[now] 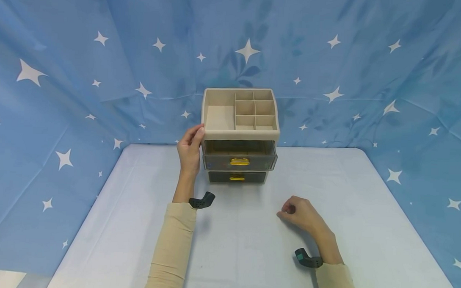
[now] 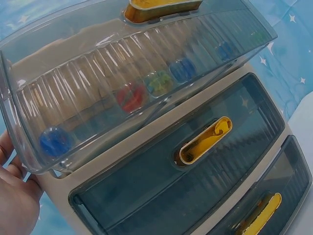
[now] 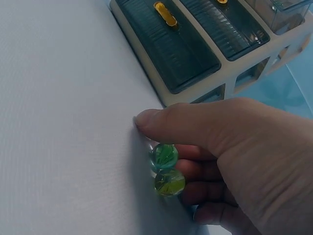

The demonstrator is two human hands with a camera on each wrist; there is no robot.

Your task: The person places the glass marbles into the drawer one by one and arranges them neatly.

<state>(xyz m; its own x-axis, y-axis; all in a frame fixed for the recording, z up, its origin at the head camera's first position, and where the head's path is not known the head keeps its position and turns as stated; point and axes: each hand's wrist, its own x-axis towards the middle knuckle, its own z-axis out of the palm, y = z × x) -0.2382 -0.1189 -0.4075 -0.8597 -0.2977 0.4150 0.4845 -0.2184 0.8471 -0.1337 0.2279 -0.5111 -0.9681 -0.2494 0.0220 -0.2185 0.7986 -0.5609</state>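
Note:
A cream desktop drawer organizer (image 1: pixel 241 135) stands at the back of the table, its clear top drawer (image 1: pixel 214 160) pulled out. Blue, red and multicoloured marbles lie in that drawer; one blue marble (image 2: pixel 55 141) sits at its near corner. My left hand (image 1: pixel 190 153) grips the organizer's left side, its fingers partly hidden behind the edge in the left wrist view. Low over the table, front right of the organizer, my right hand (image 1: pixel 302 214) has curled fingers. Against them, below the thumb, it holds two green marbles (image 3: pixel 168 182), hidden in the head view.
Two lower dark drawers with gold handles, such as the middle drawer (image 2: pixel 161 161), are closed. Open compartments (image 1: pixel 220 117) form the organizer's top. A white cloth (image 1: pixel 235 237) covers the table. Behind hangs a blue curtain (image 1: pixel 181 32) with white stars.

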